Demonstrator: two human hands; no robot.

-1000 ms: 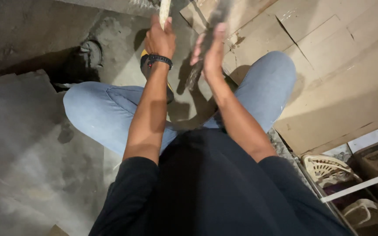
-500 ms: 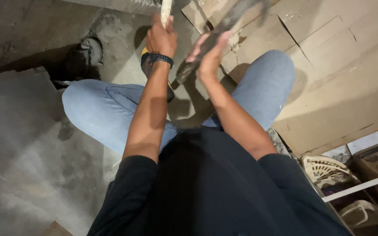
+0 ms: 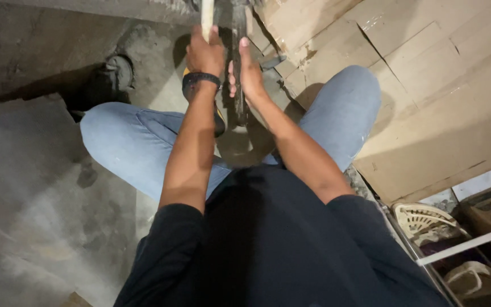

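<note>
The person wears a black top with sleeves pushed up above the elbows, filling the lower centre of the frame, and light blue jeans (image 3: 132,145) across the middle. A black wristband (image 3: 201,78) circles the left wrist near top centre.

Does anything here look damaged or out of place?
The cardboard laid over the floor on the right is torn and creased, with ragged edges near the hands. A white basket lies tilted at lower right. Nothing looks spilled.
</note>
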